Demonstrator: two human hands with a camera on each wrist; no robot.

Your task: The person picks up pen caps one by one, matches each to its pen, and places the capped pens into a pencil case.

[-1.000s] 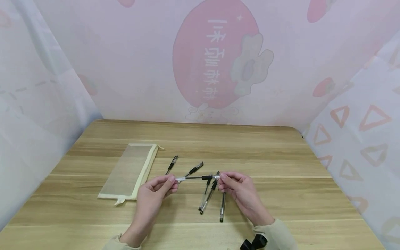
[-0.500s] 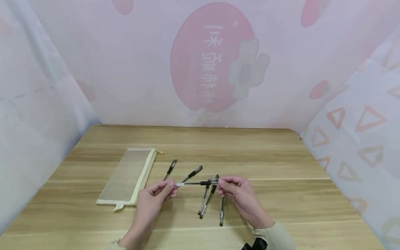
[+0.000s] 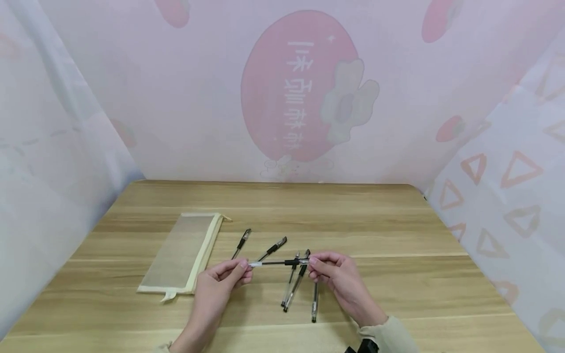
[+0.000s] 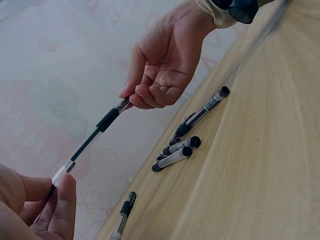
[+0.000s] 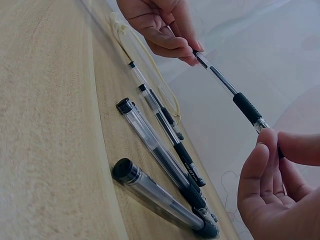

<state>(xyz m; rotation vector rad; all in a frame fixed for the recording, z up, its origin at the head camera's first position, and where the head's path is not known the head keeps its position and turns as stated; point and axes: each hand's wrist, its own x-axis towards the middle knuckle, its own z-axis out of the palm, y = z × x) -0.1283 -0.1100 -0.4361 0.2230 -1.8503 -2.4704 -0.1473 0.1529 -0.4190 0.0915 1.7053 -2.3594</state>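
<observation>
A clear gel pen [image 3: 272, 263] with a black grip is held level over the wooden table, stretched between both hands. My left hand [image 3: 217, 283] pinches its tail end between thumb and fingers. The capped tip end is pinched by my right hand [image 3: 341, 283], whose fingers hide part of the cap. Below and behind the held pen, several similar pens lie loose, among them a pen [image 3: 315, 303] near the right hand and another pen [image 3: 272, 247] farther back. In the right wrist view the held pen's black grip [image 5: 246, 106] sits close to the right fingertips.
A cream-edged mesh zip pouch [image 3: 180, 252] lies flat to the left of the pens, near the left hand. The wooden table [image 3: 423, 289] ends at a printed cloth backdrop [image 3: 198, 98], with cloth at both sides too.
The head view has tilted up, so everything sits slightly lower in it. Both hands keep hold of the pen in nearly the same pose, and the loose pens and pouch stay put.
</observation>
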